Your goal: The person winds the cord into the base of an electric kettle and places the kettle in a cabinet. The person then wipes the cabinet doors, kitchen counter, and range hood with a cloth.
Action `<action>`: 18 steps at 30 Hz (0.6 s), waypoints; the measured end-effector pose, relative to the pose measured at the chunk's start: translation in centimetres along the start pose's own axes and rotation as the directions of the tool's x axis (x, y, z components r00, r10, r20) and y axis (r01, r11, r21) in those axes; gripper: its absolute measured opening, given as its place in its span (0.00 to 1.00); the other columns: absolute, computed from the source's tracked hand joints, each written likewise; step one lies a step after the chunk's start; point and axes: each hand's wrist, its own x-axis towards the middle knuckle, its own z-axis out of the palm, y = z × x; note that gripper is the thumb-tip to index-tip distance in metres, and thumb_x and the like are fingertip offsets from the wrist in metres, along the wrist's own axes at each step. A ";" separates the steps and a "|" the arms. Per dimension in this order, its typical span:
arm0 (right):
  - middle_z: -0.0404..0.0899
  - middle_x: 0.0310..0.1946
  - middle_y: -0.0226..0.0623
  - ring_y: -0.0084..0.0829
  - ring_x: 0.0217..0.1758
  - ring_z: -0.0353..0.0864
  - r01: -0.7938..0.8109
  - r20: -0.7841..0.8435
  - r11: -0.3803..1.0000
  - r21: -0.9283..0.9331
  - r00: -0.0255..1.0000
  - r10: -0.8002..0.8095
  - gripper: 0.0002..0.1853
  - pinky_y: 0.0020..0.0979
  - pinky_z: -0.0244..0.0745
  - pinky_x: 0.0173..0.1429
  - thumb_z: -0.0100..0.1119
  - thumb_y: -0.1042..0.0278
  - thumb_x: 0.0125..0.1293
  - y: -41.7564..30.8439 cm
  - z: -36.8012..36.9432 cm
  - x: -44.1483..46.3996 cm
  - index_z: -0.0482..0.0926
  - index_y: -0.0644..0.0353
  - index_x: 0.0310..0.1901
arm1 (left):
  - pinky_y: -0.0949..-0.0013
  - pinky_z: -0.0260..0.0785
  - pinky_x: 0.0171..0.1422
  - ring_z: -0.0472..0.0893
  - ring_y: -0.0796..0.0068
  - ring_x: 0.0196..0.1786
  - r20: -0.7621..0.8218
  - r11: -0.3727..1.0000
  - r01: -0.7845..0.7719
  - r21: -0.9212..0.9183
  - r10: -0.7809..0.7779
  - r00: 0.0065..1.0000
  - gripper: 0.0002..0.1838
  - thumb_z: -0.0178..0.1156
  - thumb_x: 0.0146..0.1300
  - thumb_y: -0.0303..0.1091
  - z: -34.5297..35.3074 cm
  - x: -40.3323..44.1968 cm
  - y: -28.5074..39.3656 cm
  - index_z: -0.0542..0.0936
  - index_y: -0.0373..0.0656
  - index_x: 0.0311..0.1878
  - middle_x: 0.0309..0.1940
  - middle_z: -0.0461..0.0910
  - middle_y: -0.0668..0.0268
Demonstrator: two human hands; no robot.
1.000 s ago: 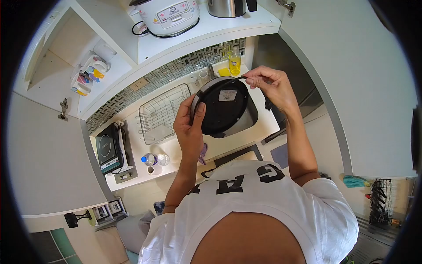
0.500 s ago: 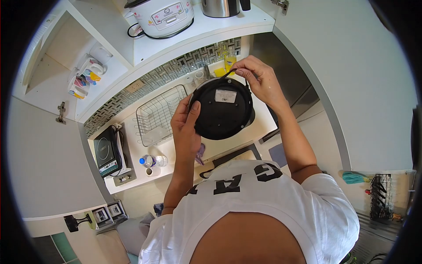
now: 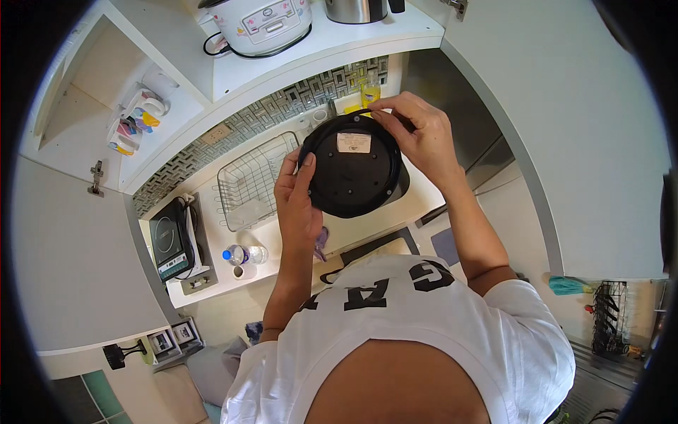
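A round black appliance base (image 3: 349, 177) is held up over the counter, its underside facing me. It has a small pale label (image 3: 353, 143) and several screws. My left hand (image 3: 296, 194) grips the base's left edge, thumb on the underside and fingers behind. At the upper edge, my right hand (image 3: 424, 134) pinches a thin black cord (image 3: 361, 111) between thumb and fingers. The cord runs close along the rim; where its far end goes is hidden.
Above are a white rice cooker (image 3: 265, 27) and a steel kettle (image 3: 357, 10) on a shelf. Below stand a wire dish rack (image 3: 258, 180), a water bottle (image 3: 236, 254) and an induction cooker (image 3: 169, 240). An open cabinet door (image 3: 544, 127) hangs at right.
The base has shifted slightly up and left and turned a little. The cord, earlier raised away from the rim, now lies closer along it, with my right hand still pinching it.
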 end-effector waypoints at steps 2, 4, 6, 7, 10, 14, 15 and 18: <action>0.80 0.29 0.34 0.36 0.26 0.78 -0.047 0.007 0.999 0.003 0.999 0.047 0.06 0.30 0.71 0.30 0.64 0.68 0.58 -0.2 0.2 0.3 0.83 0.55 0.37 | 0.70 0.72 0.58 0.80 0.74 0.50 0.032 1.000 0.007 0.029 -0.008 0.999 0.15 0.55 0.68 0.32 0.4 -0.1 -0.1 0.74 0.35 0.55 0.49 0.80 0.61; 0.79 0.27 0.34 0.35 0.25 0.77 0.017 -0.065 0.998 0.063 0.998 -0.013 0.07 0.30 0.70 0.29 0.65 0.67 0.57 -0.3 0.6 0.9 0.83 0.55 0.37 | 0.69 0.73 0.56 0.80 0.74 0.50 0.018 0.989 0.141 -0.044 -0.140 0.990 0.17 0.55 0.69 0.36 1.1 -0.1 -0.2 0.73 0.36 0.55 0.50 0.79 0.59; 0.76 0.24 0.34 0.31 0.23 0.73 0.082 -0.070 0.990 0.114 0.995 -0.074 0.07 0.28 0.67 0.27 0.66 0.71 0.55 -1.8 0.4 1.3 0.83 0.57 0.37 | 0.67 0.73 0.57 0.79 0.73 0.51 0.025 0.979 0.183 -0.091 -0.181 0.983 0.18 0.54 0.69 0.38 0.8 0.3 -0.9 0.72 0.37 0.57 0.51 0.78 0.60; 0.73 0.20 0.34 0.26 0.21 0.69 0.145 -0.079 0.976 0.164 0.988 -0.133 0.08 0.25 0.64 0.25 0.67 0.74 0.54 -2.8 0.1 1.3 0.83 0.60 0.37 | 0.66 0.72 0.58 0.79 0.72 0.52 0.035 0.964 0.225 -0.138 -0.223 0.974 0.19 0.53 0.70 0.40 0.5 0.6 -1.2 0.72 0.37 0.58 0.53 0.77 0.60; 0.71 0.19 0.32 0.27 0.20 0.67 0.210 0.083 0.950 0.233 0.969 -0.234 0.07 0.28 0.61 0.24 0.68 0.74 0.52 -5.1 -0.4 0.0 0.83 0.60 0.35 | 0.63 0.72 0.60 0.78 0.70 0.54 0.010 0.951 0.169 -0.259 -0.173 0.985 0.21 0.52 0.70 0.43 -0.9 1.5 -1.7 0.71 0.38 0.59 0.54 0.77 0.62; 0.72 0.20 0.32 0.29 0.20 0.70 0.135 0.226 0.928 0.347 0.949 -0.222 0.07 0.29 0.62 0.24 0.67 0.77 0.50 -6.0 -2.4 -2.1 0.82 0.62 0.34 | 0.60 0.70 0.63 0.76 0.69 0.57 -0.091 0.974 0.108 -0.197 -0.128 0.988 0.24 0.50 0.71 0.46 -1.6 2.1 0.4 0.68 0.39 0.62 0.57 0.75 0.60; 0.72 0.20 0.34 0.32 0.21 0.73 0.089 0.271 0.907 0.413 0.938 -0.215 0.07 0.30 0.64 0.24 0.66 0.77 0.50 -5.8 -3.5 -2.4 0.81 0.62 0.33 | 0.60 0.70 0.63 0.76 0.69 0.57 -0.103 0.975 0.092 -0.200 -0.114 0.988 0.24 0.50 0.71 0.46 -2.5 2.5 0.6 0.68 0.39 0.62 0.57 0.75 0.60; 0.77 0.23 0.36 0.30 0.24 0.75 -0.073 0.421 0.861 0.504 0.891 -0.172 0.09 0.28 0.67 0.28 0.68 0.79 0.46 -3.1 -7.1 -3.3 0.81 0.65 0.32 | 0.60 0.70 0.63 0.76 0.68 0.57 -0.197 0.981 -0.066 -0.183 0.030 0.980 0.23 0.49 0.71 0.46 -4.9 3.7 1.7 0.68 0.39 0.61 0.57 0.75 0.60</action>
